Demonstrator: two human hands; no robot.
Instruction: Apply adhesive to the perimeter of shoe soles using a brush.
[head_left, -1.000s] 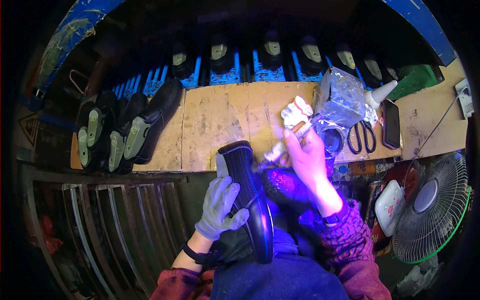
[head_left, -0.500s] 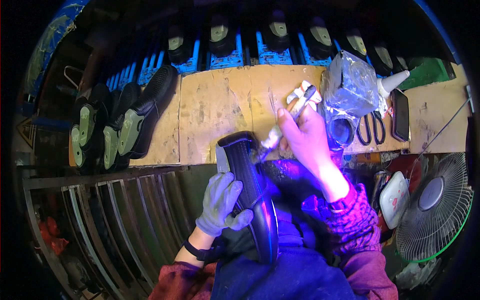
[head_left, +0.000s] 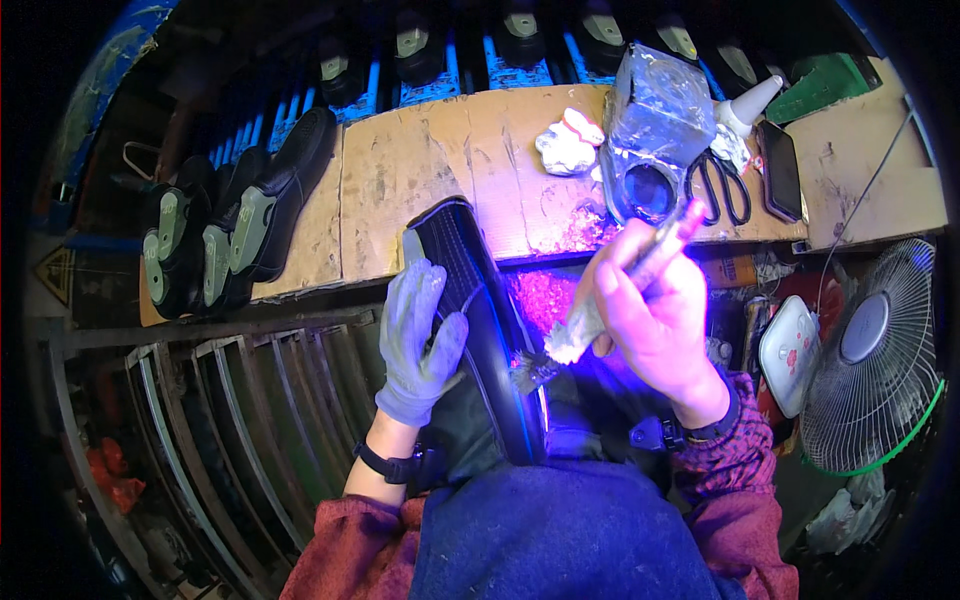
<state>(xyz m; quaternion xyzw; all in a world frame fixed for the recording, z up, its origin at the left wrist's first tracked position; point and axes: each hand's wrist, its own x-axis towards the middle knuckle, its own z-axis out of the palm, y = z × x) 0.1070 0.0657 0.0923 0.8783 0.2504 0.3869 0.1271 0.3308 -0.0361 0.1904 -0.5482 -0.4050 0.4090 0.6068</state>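
A black slip-on shoe (head_left: 462,262) with stitched lines on its upper slants across my lap, its far end near the bench edge. A grey piece (head_left: 411,246) shows on its left side. My left hand (head_left: 412,345), in a grey glove, grips the shoe's left side, thumb over the upper; some fingers are partly hidden. My bare right hand (head_left: 655,325) is closed round a brush (head_left: 580,333) with a pale wrapped lower part. Its dark bristles touch or nearly touch the shoe's right lower edge, lit by purple light.
The cardboard-covered bench (head_left: 440,140) carries several black shoes (head_left: 265,225) at left, a crumpled white cloth (head_left: 565,148), a smeared metal container (head_left: 660,105), black-handled scissors (head_left: 720,190) and a phone (head_left: 780,170). More shoes (head_left: 415,50) stand on blue racks behind. A fan (head_left: 865,355) is at right.
My right hand has brought the brush toward me along the shoe's right edge, uncovering the white cloth. The whole view has shifted; my left hand stays on the shoe.
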